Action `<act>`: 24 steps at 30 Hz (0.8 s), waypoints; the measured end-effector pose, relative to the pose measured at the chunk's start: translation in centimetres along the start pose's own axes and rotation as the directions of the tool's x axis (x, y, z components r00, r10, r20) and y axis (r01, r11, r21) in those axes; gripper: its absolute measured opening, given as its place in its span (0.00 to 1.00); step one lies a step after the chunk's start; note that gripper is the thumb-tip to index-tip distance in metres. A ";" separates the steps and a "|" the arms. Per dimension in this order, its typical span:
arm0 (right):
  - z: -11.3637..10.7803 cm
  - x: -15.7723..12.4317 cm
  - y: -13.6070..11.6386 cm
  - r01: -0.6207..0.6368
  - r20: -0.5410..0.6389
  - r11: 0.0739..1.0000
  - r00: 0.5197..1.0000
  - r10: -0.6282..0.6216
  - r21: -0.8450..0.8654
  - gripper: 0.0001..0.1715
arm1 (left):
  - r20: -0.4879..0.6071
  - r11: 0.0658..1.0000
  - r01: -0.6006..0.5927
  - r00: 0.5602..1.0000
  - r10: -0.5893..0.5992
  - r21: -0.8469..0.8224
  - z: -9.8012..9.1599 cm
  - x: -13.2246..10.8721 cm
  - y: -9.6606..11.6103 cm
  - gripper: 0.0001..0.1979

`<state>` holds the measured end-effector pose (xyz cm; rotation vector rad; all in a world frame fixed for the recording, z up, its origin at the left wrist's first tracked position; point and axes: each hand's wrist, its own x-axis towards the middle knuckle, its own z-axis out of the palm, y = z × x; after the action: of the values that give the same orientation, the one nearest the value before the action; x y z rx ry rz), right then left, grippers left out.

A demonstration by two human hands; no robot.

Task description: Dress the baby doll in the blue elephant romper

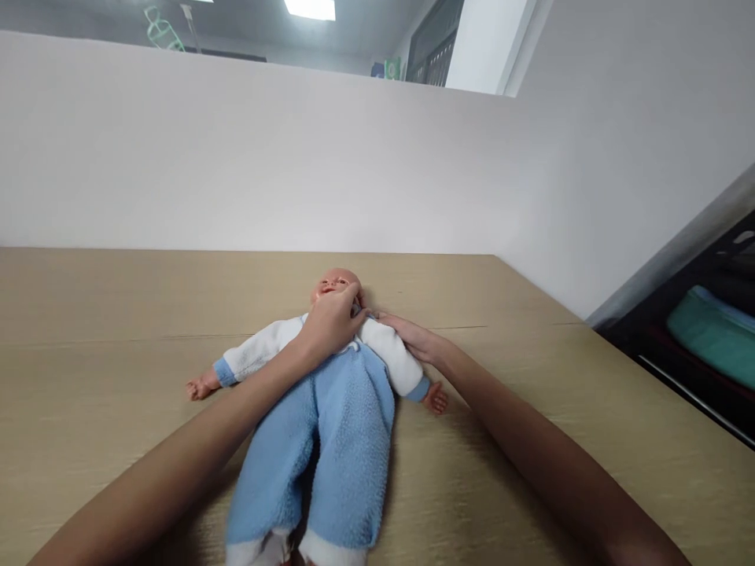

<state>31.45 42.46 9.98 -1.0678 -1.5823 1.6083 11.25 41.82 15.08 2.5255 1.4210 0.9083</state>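
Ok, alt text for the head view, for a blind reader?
A doll in blue and white lies on its back on a table, legs toward the viewer. The left hand is over its chin and neck; the right hand is at its shoulder.

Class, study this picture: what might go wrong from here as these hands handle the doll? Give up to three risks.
1. The left hand reaches up by the doll's head, so a sideways push might turn it.
2. The right hand is at the white sleeve; a tug there could twist the cloth.
3. The doll lies loose on the table, so uneven pressure might make it slide.
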 end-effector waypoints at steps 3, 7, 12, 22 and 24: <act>-0.4 -1.6 -1.8 -0.044 0.037 0.986 0.998 0.051 -0.163 0.30 | 0.016 0.996 -0.001 1.000 0.000 0.095 -0.3 -0.1 -0.1 0.02; -0.8 -4.8 -6.1 -0.082 0.069 0.749 0.983 0.168 -0.658 0.48 | 0.023 0.975 -0.005 1.000 0.000 0.221 -1.4 -0.2 0.1 0.08; -1.5 -7.0 -9.7 -0.130 -0.020 0.521 0.977 0.212 -0.843 0.33 | 0.052 0.954 0.053 0.996 -0.071 0.295 -2.4 -0.6 0.7 0.08; -4.4 -5.1 -6.2 -0.047 0.068 0.592 0.983 0.170 -0.804 0.42 | -0.025 1.000 -0.023 0.999 0.024 0.019 -2.7 -1.5 0.0 0.17; -5.0 -4.6 -5.6 -0.030 0.082 0.615 0.985 0.152 -0.788 0.42 | -0.053 0.995 -0.089 0.995 0.087 -0.043 -3.3 -3.0 0.1 0.18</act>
<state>37.44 41.20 16.30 -1.5041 -2.4801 1.0155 8.40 38.71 16.44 2.5670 1.2955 1.0143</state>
